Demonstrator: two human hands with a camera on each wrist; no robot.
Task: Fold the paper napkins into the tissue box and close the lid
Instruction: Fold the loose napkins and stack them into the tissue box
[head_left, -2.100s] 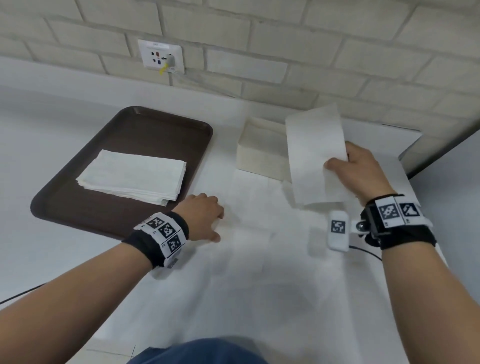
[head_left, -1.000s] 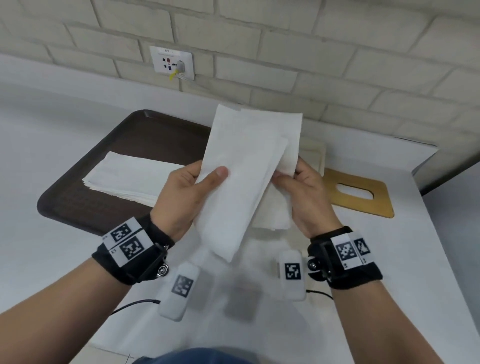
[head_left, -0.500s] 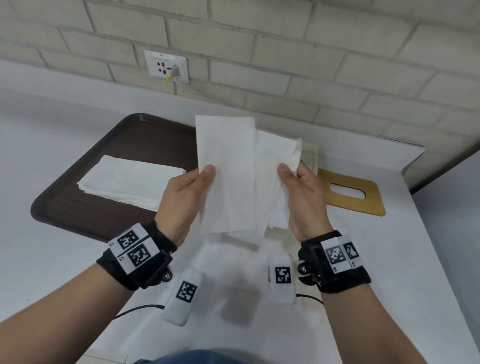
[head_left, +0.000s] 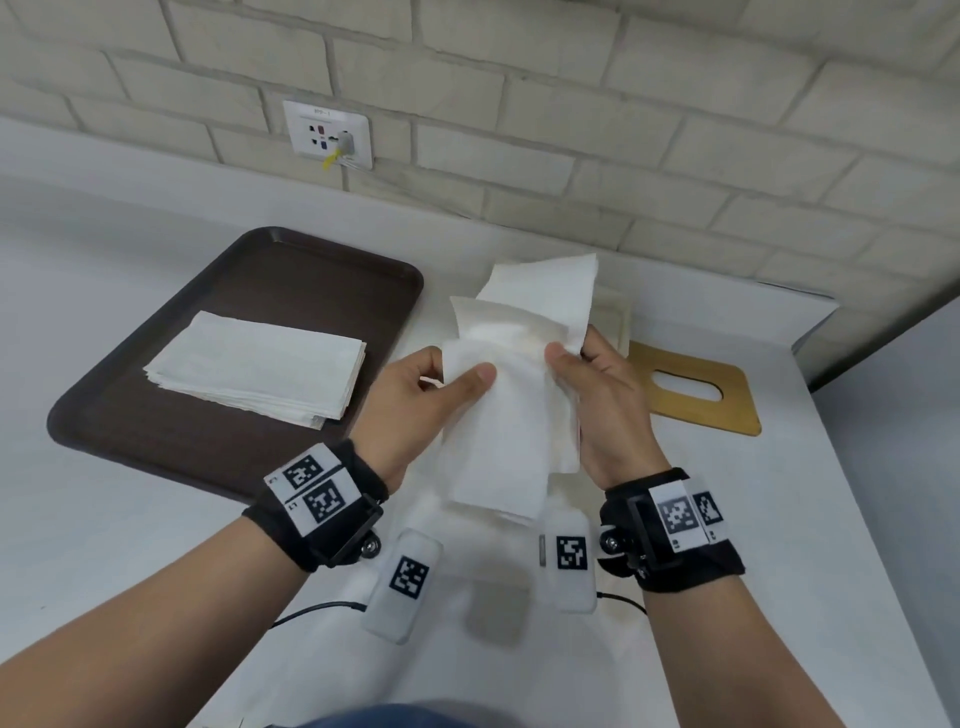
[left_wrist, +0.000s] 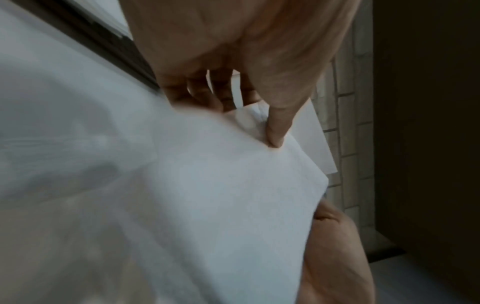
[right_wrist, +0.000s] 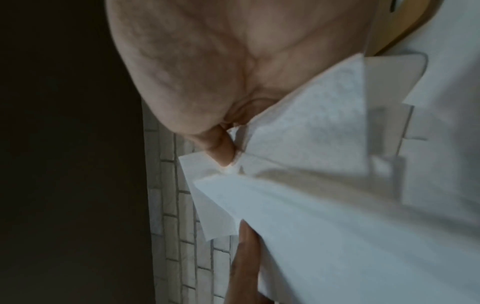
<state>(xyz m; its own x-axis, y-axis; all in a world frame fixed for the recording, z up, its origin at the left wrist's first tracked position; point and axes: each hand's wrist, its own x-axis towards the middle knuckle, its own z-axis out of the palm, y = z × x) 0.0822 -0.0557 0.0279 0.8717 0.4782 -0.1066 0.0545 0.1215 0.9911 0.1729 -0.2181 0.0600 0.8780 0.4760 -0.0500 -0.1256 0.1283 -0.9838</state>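
Both hands hold white paper napkins upright above the table, in front of the pale tissue box, which they mostly hide. My left hand pinches the near napkin with its thumb on the front. My right hand pinches the right edge of the napkins, thumb in front, fingers behind. A stack of flat napkins lies on the dark brown tray at the left. The wooden lid with an oval slot lies flat to the right of the box.
A brick wall with a socket runs along the back of the white table. The table's right edge drops off beside the lid. A thin black cable trails under my wrists.
My right hand brought one napkin from over the box to the middle and my left hand rose to grip it. The two napkins now overlap more closely and sit lower.
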